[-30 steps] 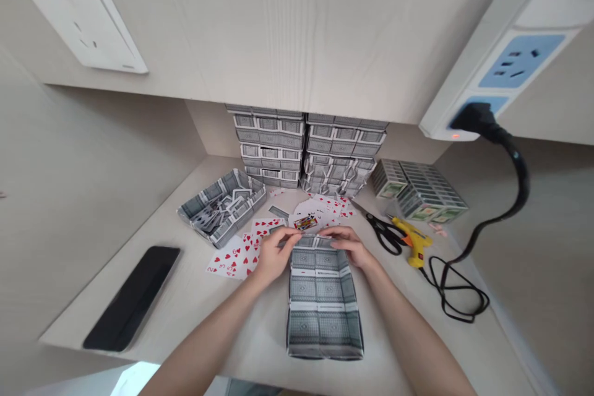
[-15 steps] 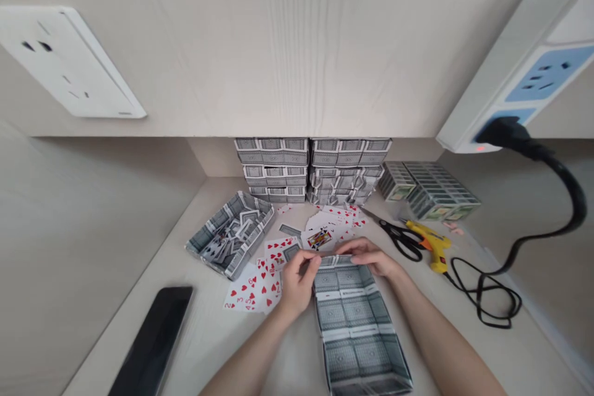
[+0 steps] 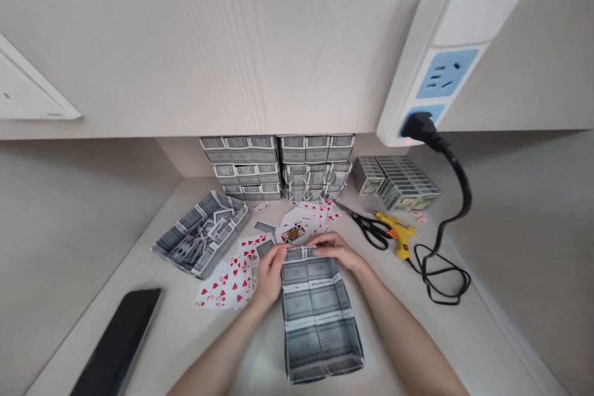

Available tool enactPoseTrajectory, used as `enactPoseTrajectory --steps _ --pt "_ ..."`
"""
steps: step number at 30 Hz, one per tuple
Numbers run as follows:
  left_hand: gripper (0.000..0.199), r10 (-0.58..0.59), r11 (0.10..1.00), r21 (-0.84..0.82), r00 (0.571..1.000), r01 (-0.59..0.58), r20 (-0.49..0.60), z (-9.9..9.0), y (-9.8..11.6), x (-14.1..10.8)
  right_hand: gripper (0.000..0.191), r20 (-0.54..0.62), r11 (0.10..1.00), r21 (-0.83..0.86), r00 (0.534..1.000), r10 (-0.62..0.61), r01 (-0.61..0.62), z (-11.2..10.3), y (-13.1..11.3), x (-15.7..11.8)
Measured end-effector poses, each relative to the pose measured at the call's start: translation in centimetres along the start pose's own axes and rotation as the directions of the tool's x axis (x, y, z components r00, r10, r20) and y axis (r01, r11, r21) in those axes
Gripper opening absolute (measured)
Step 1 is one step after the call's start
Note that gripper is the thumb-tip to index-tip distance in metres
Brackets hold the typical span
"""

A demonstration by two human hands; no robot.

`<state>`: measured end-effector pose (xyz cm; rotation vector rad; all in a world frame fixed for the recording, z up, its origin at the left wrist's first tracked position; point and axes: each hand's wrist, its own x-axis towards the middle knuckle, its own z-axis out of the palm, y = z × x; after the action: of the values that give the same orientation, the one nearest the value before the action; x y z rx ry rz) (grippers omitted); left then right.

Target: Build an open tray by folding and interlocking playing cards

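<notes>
A shallow open box made of playing cards [image 3: 320, 306] lies on the table in front of me, its grey patterned card backs facing up inside. My left hand [image 3: 270, 275] grips the far left corner of its wall, thumb on the inner side. At the far right part of the same wall, my right hand [image 3: 341, 252] has its thumb inside and its fingers curled behind the rim. The fingertips behind that wall are partly hidden. Loose playing cards [image 3: 225, 284], face up with red hearts, are spread just left of my left hand.
A second card box [image 3: 223, 241] holding card pieces stands left. Behind are stacked card boxes [image 3: 245, 154] and wrapped card packs [image 3: 403, 179]. Scissors [image 3: 371, 232], a yellow glue gun [image 3: 396, 229] and its cord lie right. A black phone [image 3: 118, 340] is front left; a power strip [image 3: 431, 68] hangs above.
The whole view has shifted, so everything appears further left. Both hands keep their hold on the box's far wall, and the box's near end now shows fully.
</notes>
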<state>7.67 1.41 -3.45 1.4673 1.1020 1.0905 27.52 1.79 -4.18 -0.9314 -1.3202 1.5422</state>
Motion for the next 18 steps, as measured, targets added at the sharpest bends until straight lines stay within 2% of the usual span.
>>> enactPoseTrajectory --steps 3,7,13,18 --pt "0.029 -0.062 0.998 -0.003 0.996 0.062 -0.071 0.4 0.2 0.2 0.021 -0.052 0.999 -0.039 0.998 -0.021 0.019 0.0 0.4 0.1" --pt "0.026 -0.047 0.998 0.023 0.989 0.051 -0.138 0.8 0.5 0.9 0.02 -0.046 0.998 -0.042 0.997 -0.054 0.053 -0.1 0.5 0.1" --pt "0.028 0.01 1.0 0.006 1.0 -0.01 -0.008 0.5 0.1 2.2 0.021 -0.06 0.996 -0.026 0.995 -0.083 0.082 -0.1 0.6 0.2" --pt "0.03 0.002 0.996 -0.092 0.999 0.002 0.045 0.3 -0.7 1.8 0.019 -0.05 0.996 -0.012 0.994 -0.092 0.092 -0.1 0.6 0.4"
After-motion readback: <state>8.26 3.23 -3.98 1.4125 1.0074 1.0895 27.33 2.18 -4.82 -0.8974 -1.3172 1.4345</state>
